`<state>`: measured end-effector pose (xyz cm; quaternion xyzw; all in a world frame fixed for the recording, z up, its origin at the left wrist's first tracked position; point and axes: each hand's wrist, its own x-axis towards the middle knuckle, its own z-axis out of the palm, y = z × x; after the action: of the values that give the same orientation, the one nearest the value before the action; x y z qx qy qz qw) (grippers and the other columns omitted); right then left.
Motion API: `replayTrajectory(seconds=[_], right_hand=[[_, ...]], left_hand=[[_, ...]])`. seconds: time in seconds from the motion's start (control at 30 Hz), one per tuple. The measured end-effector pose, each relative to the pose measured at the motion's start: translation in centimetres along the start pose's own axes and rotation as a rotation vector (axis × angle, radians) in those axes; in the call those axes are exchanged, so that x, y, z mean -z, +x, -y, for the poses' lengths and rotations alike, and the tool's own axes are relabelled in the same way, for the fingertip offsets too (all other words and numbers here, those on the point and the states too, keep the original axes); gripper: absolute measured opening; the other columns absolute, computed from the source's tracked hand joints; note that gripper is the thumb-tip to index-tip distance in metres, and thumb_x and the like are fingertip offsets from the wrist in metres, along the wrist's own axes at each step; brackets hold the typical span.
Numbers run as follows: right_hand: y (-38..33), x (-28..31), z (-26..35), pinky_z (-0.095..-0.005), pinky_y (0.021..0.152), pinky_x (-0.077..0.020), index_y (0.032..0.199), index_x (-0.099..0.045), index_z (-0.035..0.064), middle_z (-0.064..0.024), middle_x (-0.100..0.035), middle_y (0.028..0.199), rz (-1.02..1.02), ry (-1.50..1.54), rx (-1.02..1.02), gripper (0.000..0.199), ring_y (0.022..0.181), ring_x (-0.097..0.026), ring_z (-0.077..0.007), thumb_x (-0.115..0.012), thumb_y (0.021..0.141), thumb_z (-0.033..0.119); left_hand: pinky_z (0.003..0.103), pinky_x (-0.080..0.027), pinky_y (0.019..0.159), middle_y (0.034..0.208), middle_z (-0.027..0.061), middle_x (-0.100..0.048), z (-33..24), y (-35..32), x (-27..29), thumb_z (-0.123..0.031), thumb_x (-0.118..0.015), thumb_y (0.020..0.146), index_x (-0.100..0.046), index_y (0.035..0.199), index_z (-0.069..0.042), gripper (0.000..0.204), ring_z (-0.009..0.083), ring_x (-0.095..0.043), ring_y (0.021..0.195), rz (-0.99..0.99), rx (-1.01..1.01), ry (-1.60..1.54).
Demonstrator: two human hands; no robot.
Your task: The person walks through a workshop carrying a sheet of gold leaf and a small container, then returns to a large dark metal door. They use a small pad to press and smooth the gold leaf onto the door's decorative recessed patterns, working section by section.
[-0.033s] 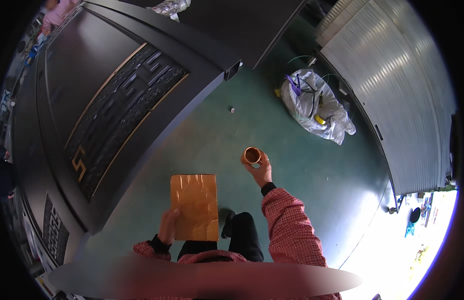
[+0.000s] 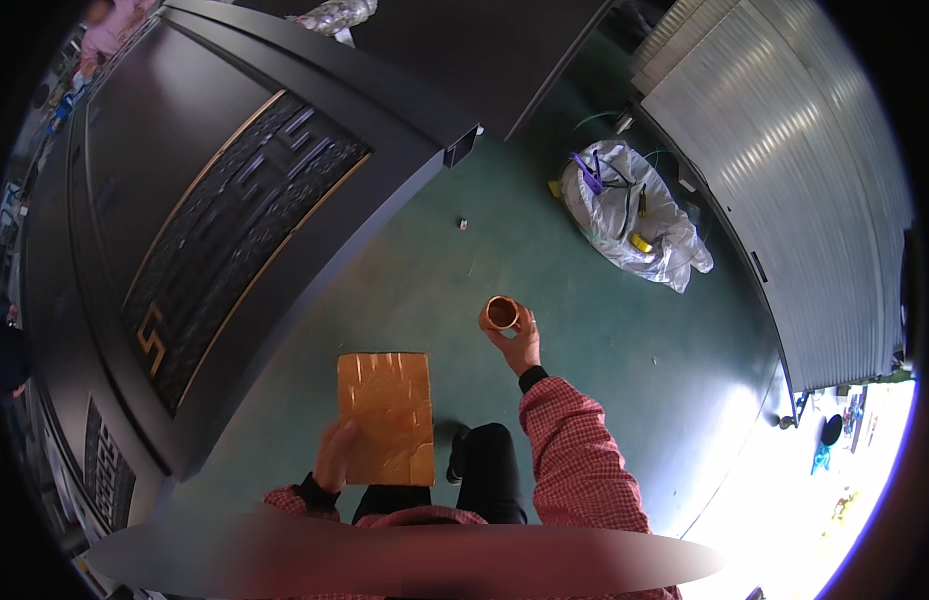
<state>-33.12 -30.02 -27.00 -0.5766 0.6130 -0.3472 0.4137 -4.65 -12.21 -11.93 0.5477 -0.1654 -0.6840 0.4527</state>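
Note:
My left hand [image 2: 335, 453] grips the left edge of a flat, rectangular gold-brown board [image 2: 390, 425], which has a creased, shiny face like taped cardboard. The fingertips lie on top of the board. Out in front and to the right, my right hand [image 2: 523, 345] is closed round a copper-brown, hollow round thing [image 2: 502, 313]. Its open end faces up; I cannot tell whether it is a cup or a roll of tape. The two held things are apart, both above the green floor.
On the left stand large dark panels [image 2: 315, 210] with patterned, gold-edged insets. A white plastic bag [image 2: 635, 215] holding purple and yellow bits lies on the floor [image 2: 585, 350] by a ribbed metal sheet [image 2: 785, 180]. A small bit [image 2: 463, 224] lies ahead. Another person [image 2: 110, 40] is at the far left.
The dark panels, the board and both my hands sit very slightly farther left in the picture. Both holds look the same.

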Motion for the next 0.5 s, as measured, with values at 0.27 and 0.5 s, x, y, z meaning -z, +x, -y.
replayTrajectory(seconds=[0.27,0.5], right_hand=[[11.7,-7.6,-17.3,-0.0367,0.084,-0.0478,0.115,-0.056,0.0105,-0.0077,-0.056,0.108,-0.111,-0.005,-0.047,0.057,0.102,-0.055,-0.025,-0.08,0.064,0.021],[22.6,-9.9,-33.7,-0.0403,0.087,-0.0456,0.114,-0.056,0.0107,-0.0094,-0.057,0.11,-0.211,-0.153,-0.112,0.059,0.103,-0.054,-0.0294,-0.081,0.061,0.019]], left_hand=[[0.031,-0.048,0.084,0.115,0.0119,-0.057,3.3,12.8,2.0,-0.027,-0.042,0.095,-0.045,0.123,0.007,0.045,0.0202,-0.058,0.101,-0.058,0.093,0.015],[0.034,-0.049,0.086,0.115,0.014,-0.058,12.4,27.2,5.1,-0.032,-0.042,0.093,-0.046,0.122,0.008,0.049,0.0221,-0.059,0.101,-0.027,0.04,-0.064]])
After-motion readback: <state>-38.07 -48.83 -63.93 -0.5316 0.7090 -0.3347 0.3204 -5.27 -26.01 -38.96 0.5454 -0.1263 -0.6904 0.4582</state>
